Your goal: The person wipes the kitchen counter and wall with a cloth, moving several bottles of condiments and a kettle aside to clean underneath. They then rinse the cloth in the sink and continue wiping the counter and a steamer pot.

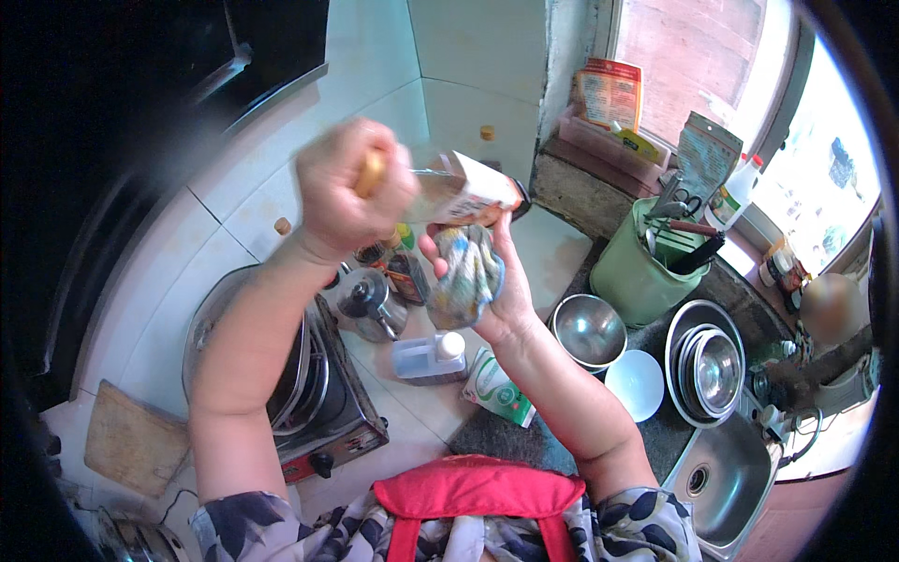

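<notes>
My left hand (pixel 355 186), raised and blurred, is closed around a yellowish handle (pixel 371 172). A thin metal shaft or blade runs from that fist to a printed bottle or container (pixel 481 186) with a dark end. My right hand (pixel 509 281) supports this container from below and also holds a stained cloth (pixel 465 277) against the palm. Below the hands stand dark sauce bottles (pixel 407 275), a metal pot or kettle with a lid (pixel 371 302) and a plastic jug with a white cap (pixel 430 357). Exactly how the shaft meets the container is unclear.
A gas stove (pixel 344 421) with a large pan lies at left, beside a wooden board (pixel 133 439). At right are a green utensil bucket (pixel 642 274) holding scissors, steel bowls (pixel 709 372), a white bowl (pixel 634 386), a green-white packet (pixel 499 386) and a steel sink (pixel 730 478).
</notes>
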`<state>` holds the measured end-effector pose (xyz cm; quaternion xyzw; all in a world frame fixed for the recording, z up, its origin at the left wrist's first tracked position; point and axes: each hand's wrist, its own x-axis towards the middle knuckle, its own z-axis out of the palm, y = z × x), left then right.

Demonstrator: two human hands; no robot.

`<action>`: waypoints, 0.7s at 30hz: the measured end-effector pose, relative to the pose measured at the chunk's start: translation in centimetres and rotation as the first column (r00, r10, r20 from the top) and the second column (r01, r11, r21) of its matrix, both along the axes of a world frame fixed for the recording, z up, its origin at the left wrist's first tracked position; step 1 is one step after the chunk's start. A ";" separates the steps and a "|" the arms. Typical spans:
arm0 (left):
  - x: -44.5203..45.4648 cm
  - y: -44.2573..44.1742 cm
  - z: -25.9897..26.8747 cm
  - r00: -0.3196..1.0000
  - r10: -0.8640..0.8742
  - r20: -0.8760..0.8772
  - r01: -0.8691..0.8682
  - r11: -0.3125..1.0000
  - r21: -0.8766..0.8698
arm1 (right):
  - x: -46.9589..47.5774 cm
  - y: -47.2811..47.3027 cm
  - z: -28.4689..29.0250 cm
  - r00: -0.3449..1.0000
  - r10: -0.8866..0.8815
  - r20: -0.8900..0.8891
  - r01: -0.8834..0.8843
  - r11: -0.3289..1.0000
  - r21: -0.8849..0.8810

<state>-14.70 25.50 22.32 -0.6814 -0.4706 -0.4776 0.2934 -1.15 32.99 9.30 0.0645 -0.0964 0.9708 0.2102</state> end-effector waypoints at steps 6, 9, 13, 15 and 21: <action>-1.5 6.3 -3.1 0.978 0.137 -0.158 -0.145 0.988 -0.042 | -1.2 0.5 0.7 0.999 -0.040 0.020 0.032 0.955 0.294; -3.9 9.7 -5.2 0.959 0.223 -0.175 -0.250 0.956 -0.153 | 0.7 0.8 1.1 0.957 -0.224 0.183 0.129 0.897 0.423; -7.0 15.4 -8.4 0.881 0.447 -0.154 -0.464 0.751 -0.469 | 2.8 2.9 -1.9 0.907 -0.212 0.364 0.077 0.933 0.351; -8.7 18.3 -10.0 0.827 0.536 -0.168 -0.515 0.605 -0.607 | 3.9 2.6 -2.3 0.876 -0.276 0.397 0.113 0.915 0.387; -11.3 26.2 -15.0 0.740 0.669 -0.064 -0.462 0.437 -0.772 | 5.8 3.0 -4.5 0.760 -0.362 0.539 0.206 0.922 0.329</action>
